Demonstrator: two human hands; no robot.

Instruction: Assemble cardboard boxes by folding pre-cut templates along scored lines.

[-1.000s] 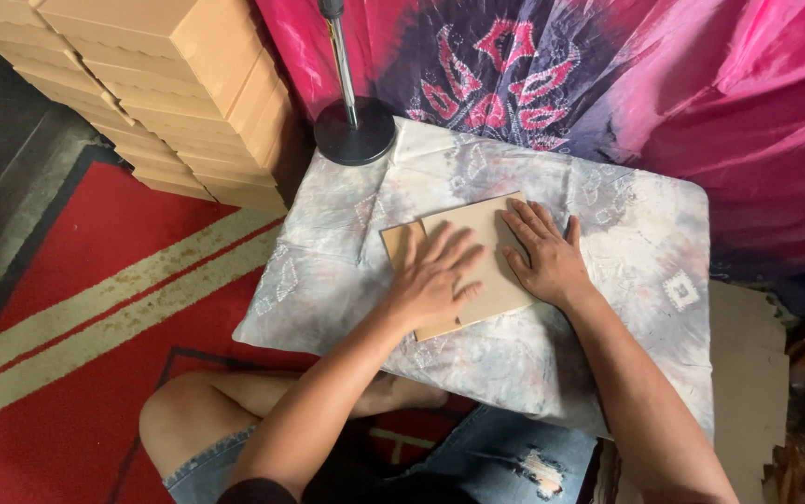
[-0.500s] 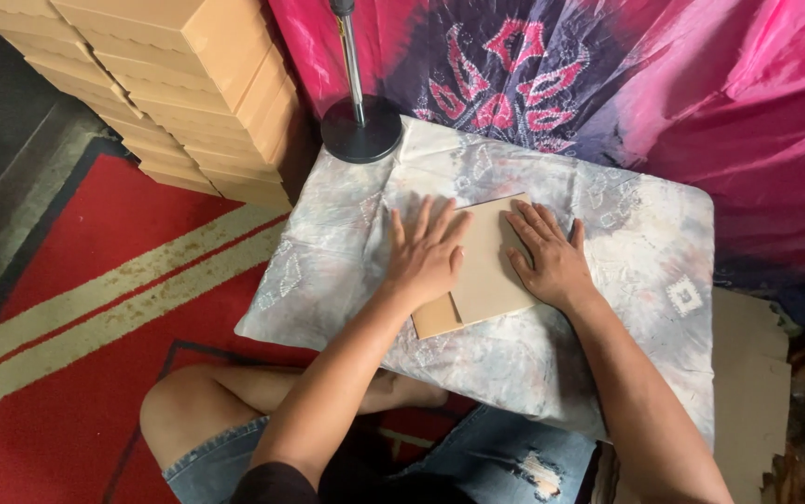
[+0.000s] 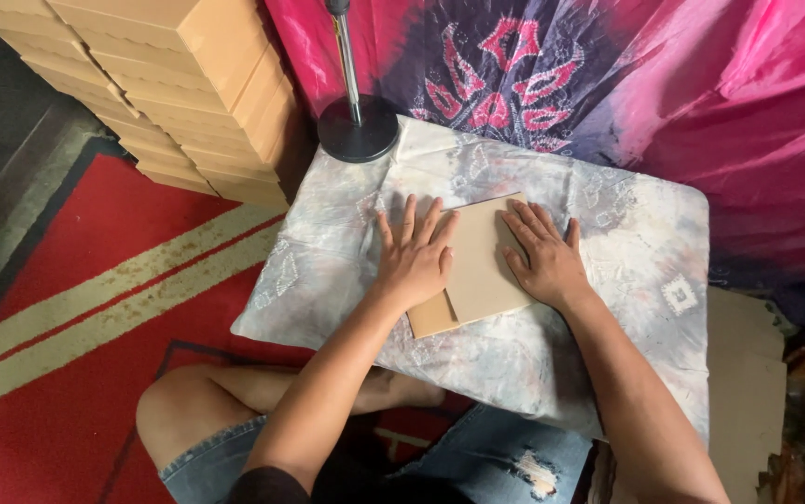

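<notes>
Your hands press flat on the cardboard.
Left hand and right hand, fingers spread wide, gripping nothing; tan cardboard lies flat on the table.

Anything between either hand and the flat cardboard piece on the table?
Nothing visible. The left hand lies flat on the cardboard piece at its left edge, and the right hand lies flat on its right side. Both palms rest directly on it, on the cloth-covered table.

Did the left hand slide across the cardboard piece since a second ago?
Yes. The left hand slid left off the middle of the tan cardboard piece, toward the stacked boxes. Its fingers now lie partly on the cloth-covered table.
</notes>
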